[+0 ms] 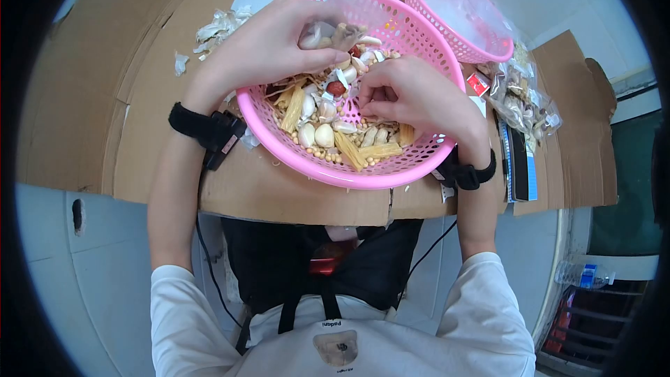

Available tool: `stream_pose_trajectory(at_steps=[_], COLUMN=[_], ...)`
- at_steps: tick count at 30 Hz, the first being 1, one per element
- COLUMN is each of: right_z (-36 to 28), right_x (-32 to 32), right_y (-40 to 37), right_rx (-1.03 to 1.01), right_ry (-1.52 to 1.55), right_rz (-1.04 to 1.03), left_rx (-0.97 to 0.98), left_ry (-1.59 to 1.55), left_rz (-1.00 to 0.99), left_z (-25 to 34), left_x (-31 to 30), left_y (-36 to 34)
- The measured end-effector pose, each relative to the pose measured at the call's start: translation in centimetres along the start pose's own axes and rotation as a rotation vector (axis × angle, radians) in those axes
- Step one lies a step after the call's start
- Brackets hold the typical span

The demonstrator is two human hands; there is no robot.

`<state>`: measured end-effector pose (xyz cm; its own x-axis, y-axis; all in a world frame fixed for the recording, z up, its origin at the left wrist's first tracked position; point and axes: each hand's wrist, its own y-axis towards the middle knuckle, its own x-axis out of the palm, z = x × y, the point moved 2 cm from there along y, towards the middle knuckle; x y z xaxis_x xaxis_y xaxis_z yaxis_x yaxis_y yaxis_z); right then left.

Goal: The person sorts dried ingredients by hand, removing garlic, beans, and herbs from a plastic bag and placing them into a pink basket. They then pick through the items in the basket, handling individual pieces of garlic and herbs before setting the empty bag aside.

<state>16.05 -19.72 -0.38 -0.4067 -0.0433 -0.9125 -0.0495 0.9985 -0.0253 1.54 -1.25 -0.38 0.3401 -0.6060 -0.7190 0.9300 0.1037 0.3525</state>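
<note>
Picking through the pink basket [391,176], left hand [269,45] cups pale pieces [312,35], right hand [412,98] pinches into the mix [328,132], which lies mostly unsorted.

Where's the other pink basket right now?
Head view, top right: the second basket sits on the cardboard just behind the full basket, with clear packets beside it on the right.

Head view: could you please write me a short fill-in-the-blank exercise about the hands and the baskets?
1. The left hand and the right hand both reach into the near basket, whose colour is ____.
2. That basket rests on a sheet of brown ____.
3. The wristband on each wrist is coloured ____.
4. With the second basket behind it, the baskets in view number ____.
Missing words: pink; cardboard; black; two.
</note>
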Motion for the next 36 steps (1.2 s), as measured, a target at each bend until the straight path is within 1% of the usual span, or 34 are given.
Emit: stream_pose_trajectory(at_steps=[1, 5, 8, 9, 11, 12, 13, 14, 15, 16, 17, 18, 19, 20, 22, 24, 28, 30, 31, 32, 34, 35, 36], right_z=[0.0, 0.1, 0.2, -0.2, -1.0, -0.8, -0.3, 0.0, 0.0, -0.1, 0.0, 0.3, 0.3, 0.2, -0.1, -0.2, 0.2, 0.1, 0.0, -0.2, -0.4, -0.4, -0.4], right_x=[0.0, 0.1, -0.3, -0.5, -1.1, -1.1, -1.1, -1.1, -1.2, -1.5, -1.6, -1.7, -1.7, -1.8, -2.1, -1.8, -1.3, -1.3, -1.4, -1.4, -1.5, -1.8, -2.0], right_y=[0.1, 0.1, 0.0, -0.1, -0.1, 0.1, 0.0, 0.0, 0.0, -0.1, -0.2, -0.2, -0.3, -0.3, -0.2, -0.3, -0.2, -0.1, -0.1, -0.2, -0.1, -0.1, -0.1], right_rx=[0.011, -0.023, -0.028, -0.029, 0.109, 0.103, 0.098, 0.095, 0.097, 0.126, 0.155, 0.064, 0.065, 0.029, -0.013, -0.015, -0.006, -0.096, -0.100, -0.076, -0.054, -0.046, -0.036], right_ry=[0.031, 0.079, 0.050, 0.047, 0.084, 0.085, 0.132, 0.180, 0.182, 0.236, 0.289, 0.269, 0.267, 0.287, 0.307, 0.228, 0.253, 0.229, 0.225, 0.223, 0.225, 0.272, 0.319], right_rz=[0.001, 0.073, 0.332, 0.332, 0.423, 0.424, 0.496, 0.567, 0.567, 0.648, 0.727, 0.811, 0.810, 0.835, 0.861, 0.704, 0.663, 0.726, 0.727, 0.728, 0.728, 0.764, 0.799], left_rx=[0.050, 0.014, 0.032, 0.009, -0.011, 0.069, 0.148, 0.147, 0.075, 0.003, 0.000, -0.052, -0.102, -0.099, 0.095, 0.114, 0.125, 0.100, 0.077, 0.078, 0.181, 0.180, 0.113], left_ry=[-0.023, -0.007, 0.012, -0.001, -0.007, -0.043, -0.082, -0.081, -0.021, 0.037, 0.032, 0.050, 0.072, 0.073, -0.062, -0.049, -0.024, -0.025, -0.019, -0.014, -0.057, -0.057, -0.017], left_rz=[0.024, 0.006, 0.010, -0.003, -0.007, 0.037, 0.079, 0.079, 0.056, 0.031, 0.026, -0.013, -0.049, -0.047, 0.026, 0.015, -0.001, -0.014, -0.023, -0.019, 0.037, 0.037, 0.023], left_z=[-0.1, -0.3, -0.6, -0.5, -0.5, -0.5, -0.3, -0.4, 0.0, 0.2, 0.3, 0.4, 0.4, 0.2, -0.2, -0.6, -0.2, 0.0, 0.0, -0.3, -0.6, -0.7, -0.2], left_x=[0.0, 0.0, 0.2, 0.2, 0.1, 0.3, 0.4, 0.3, 0.1, 0.0, -0.1, -0.1, -0.2, 0.0, 0.2, 0.3, 0.4, 0.4, 0.2, 0.2, 0.4, 0.4, 0.2], left_y=[-0.1, 0.1, 0.0, 0.0, 0.1, 0.2, 0.2, 0.1, 0.0, -0.1, -0.1, 0.0, 0.0, 0.0, -0.2, -0.2, -0.3, -0.3, -0.2, -0.1, 0.0, -0.1, -0.2])
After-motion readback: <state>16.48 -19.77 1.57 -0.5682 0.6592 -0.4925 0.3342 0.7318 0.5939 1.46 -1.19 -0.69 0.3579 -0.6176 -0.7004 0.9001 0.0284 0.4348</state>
